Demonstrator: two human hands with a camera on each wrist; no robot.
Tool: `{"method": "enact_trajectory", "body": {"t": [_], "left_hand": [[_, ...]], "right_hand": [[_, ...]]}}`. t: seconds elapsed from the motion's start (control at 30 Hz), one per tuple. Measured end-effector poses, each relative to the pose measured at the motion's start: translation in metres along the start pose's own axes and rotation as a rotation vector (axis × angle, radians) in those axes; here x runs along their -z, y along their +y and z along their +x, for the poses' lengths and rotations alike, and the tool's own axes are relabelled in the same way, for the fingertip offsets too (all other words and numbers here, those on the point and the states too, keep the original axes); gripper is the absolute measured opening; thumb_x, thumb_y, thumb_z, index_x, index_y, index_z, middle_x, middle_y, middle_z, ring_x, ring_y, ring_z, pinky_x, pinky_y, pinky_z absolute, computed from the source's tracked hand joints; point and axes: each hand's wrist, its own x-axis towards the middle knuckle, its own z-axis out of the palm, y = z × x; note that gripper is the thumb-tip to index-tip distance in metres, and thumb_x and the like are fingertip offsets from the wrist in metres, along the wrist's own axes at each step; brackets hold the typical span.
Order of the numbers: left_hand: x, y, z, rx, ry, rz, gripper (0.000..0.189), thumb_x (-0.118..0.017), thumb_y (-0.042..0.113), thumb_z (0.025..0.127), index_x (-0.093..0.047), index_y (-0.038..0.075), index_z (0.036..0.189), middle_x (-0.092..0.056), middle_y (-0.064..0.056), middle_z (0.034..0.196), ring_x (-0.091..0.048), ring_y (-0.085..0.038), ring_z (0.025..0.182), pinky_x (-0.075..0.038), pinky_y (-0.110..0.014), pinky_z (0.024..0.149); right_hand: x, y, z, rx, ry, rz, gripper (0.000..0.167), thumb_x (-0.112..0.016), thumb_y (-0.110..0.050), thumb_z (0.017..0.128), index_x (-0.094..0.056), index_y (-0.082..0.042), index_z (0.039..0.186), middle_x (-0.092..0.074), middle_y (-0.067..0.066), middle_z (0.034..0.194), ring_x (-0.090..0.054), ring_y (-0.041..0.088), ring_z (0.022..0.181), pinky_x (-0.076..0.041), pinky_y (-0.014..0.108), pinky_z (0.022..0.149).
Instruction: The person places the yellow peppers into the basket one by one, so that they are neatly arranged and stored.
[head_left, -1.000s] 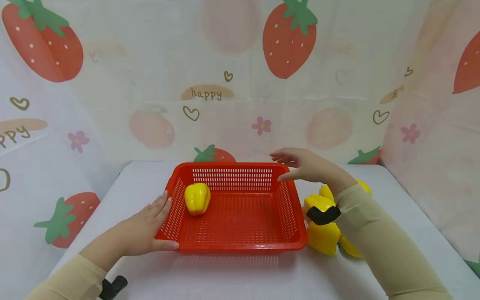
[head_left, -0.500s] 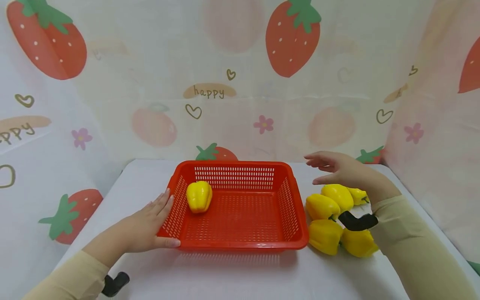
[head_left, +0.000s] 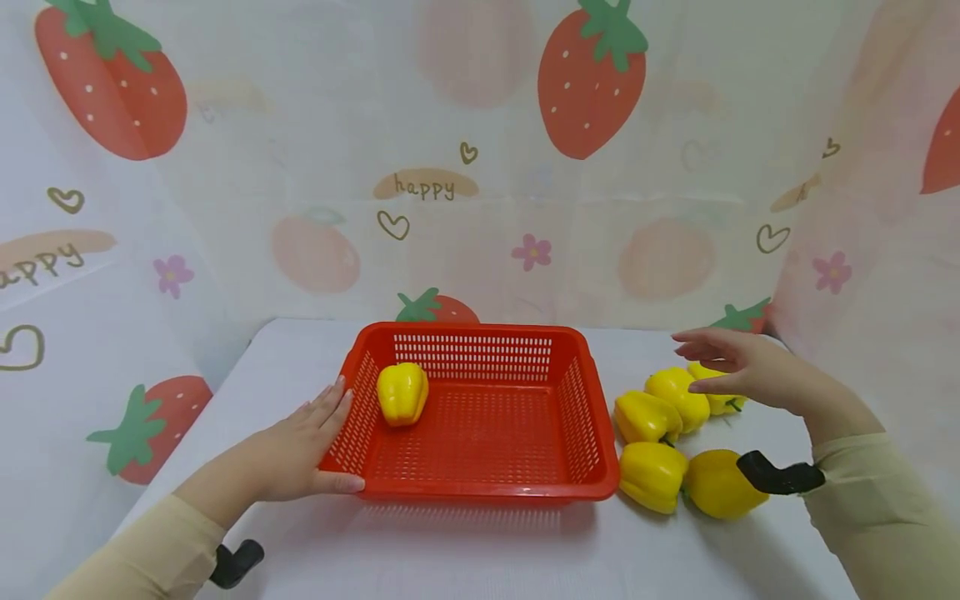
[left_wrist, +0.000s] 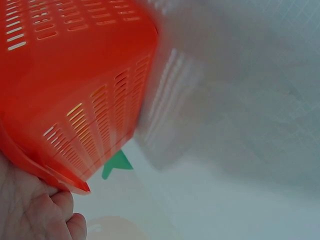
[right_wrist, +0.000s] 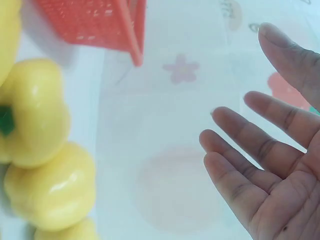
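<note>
A red slotted plastic basket stands mid-table in the head view, with one yellow bell pepper upright inside near its left wall. My left hand rests against the basket's left rim, fingers straight and thumb at the front left corner. The left wrist view shows that hand at the rim from outside. My right hand hovers above the far side of several yellow bell peppers right of the basket. Its fingers are extended, spread from the thumb, and nothing is in its palm.
The table has a white cover. A cloth backdrop printed with strawberries, hearts and flowers rises behind and at both sides. The loose peppers lie close together, the nearest one right by the basket's right wall.
My right hand has moved right, from over the basket's far right corner to over the loose peppers, uncovering more of them. The left hand stays at the basket rim.
</note>
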Motion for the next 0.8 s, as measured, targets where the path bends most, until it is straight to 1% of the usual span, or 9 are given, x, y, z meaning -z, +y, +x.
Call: {"method": "enact_trajectory", "body": {"t": [0.1,0.17,0.23,0.33,0.37,0.43,0.47,0.57,0.8], "left_hand": [[0.000,0.001,0.000,0.003,-0.004,-0.007,0.118,-0.054,0.076,0.065,-0.011,0.002,0.146,-0.003,-0.017,0.152,-0.008,-0.035,0.138,-0.027,-0.056,0.102],[0.000,0.000,0.000,0.007,-0.005,-0.008,0.118,-0.055,0.076,0.065,-0.011,0.003,0.146,-0.003,-0.016,0.153,-0.008,-0.035,0.138,-0.028,-0.056,0.102],[0.000,0.000,0.000,0.006,-0.003,-0.009,0.118,-0.055,0.076,0.065,-0.011,0.003,0.146,-0.003,-0.016,0.153,-0.008,-0.035,0.138,-0.029,-0.056,0.101],[-0.001,-0.001,0.000,0.006,0.001,-0.005,0.118,-0.055,0.076,0.065,-0.011,0.003,0.146,-0.003,-0.016,0.153,-0.008,-0.035,0.138,-0.029,-0.056,0.101],[-0.001,-0.001,0.001,0.006,0.003,-0.006,0.118,-0.055,0.076,0.064,-0.011,0.003,0.146,-0.003,-0.016,0.153,-0.009,-0.035,0.138,-0.029,-0.056,0.101],[-0.001,-0.002,0.001,0.005,0.004,-0.006,0.118,-0.055,0.076,0.064,-0.011,0.003,0.146,-0.003,-0.016,0.153,-0.009,-0.035,0.138,-0.029,-0.056,0.101],[-0.002,-0.002,0.001,0.005,0.006,-0.007,0.118,-0.055,0.076,0.064,-0.011,0.003,0.146,-0.003,-0.016,0.153,-0.009,-0.035,0.138,-0.029,-0.056,0.101],[-0.003,-0.003,0.001,0.005,0.006,-0.009,0.119,-0.054,0.077,0.064,-0.011,0.003,0.146,-0.003,-0.016,0.153,-0.009,-0.035,0.138,-0.029,-0.056,0.101],[-0.004,-0.004,0.003,0.012,-0.001,-0.008,0.119,-0.054,0.078,0.063,-0.010,0.004,0.146,-0.003,-0.015,0.153,-0.009,-0.034,0.138,-0.029,-0.056,0.101]], "right_hand": [[0.000,0.009,-0.009,0.011,0.011,-0.004,0.058,-0.070,-0.029,0.081,-0.046,-0.011,0.131,-0.058,0.010,0.121,-0.056,0.009,0.107,-0.049,0.024,0.086],[0.000,0.014,-0.015,0.004,0.005,0.000,0.057,-0.070,-0.027,0.081,-0.047,-0.010,0.130,-0.059,0.010,0.120,-0.054,-0.002,0.103,-0.046,0.016,0.084],[0.000,0.019,-0.021,-0.023,-0.006,0.007,0.056,-0.068,-0.027,0.082,-0.046,-0.011,0.131,-0.058,0.011,0.120,-0.054,0.000,0.104,-0.047,0.021,0.085],[-0.001,0.028,-0.029,-0.073,-0.024,0.005,0.056,-0.066,-0.029,0.084,-0.044,-0.012,0.133,-0.057,0.012,0.122,-0.055,0.016,0.109,-0.048,0.026,0.085],[-0.002,0.031,-0.031,-0.088,-0.025,0.002,0.056,-0.066,-0.030,0.084,-0.045,-0.012,0.132,-0.057,0.013,0.122,-0.055,0.017,0.109,-0.049,0.027,0.085],[-0.003,0.036,-0.035,-0.114,-0.036,0.008,0.056,-0.066,-0.030,0.084,-0.045,-0.010,0.132,-0.057,0.014,0.122,-0.056,0.012,0.107,-0.049,0.024,0.082],[-0.003,0.038,-0.037,-0.122,-0.042,0.011,0.055,-0.065,-0.030,0.084,-0.045,-0.009,0.131,-0.057,0.014,0.121,-0.055,0.006,0.105,-0.048,0.020,0.080],[-0.005,0.042,-0.041,-0.145,-0.058,0.024,0.053,-0.064,-0.030,0.085,-0.046,-0.007,0.130,-0.057,0.014,0.120,-0.049,-0.011,0.097,-0.047,0.017,0.078],[-0.010,0.052,-0.050,-0.156,-0.088,0.080,0.051,-0.062,-0.026,0.087,-0.046,-0.003,0.129,-0.056,0.017,0.121,-0.051,-0.008,0.097,-0.047,0.017,0.077]]}}
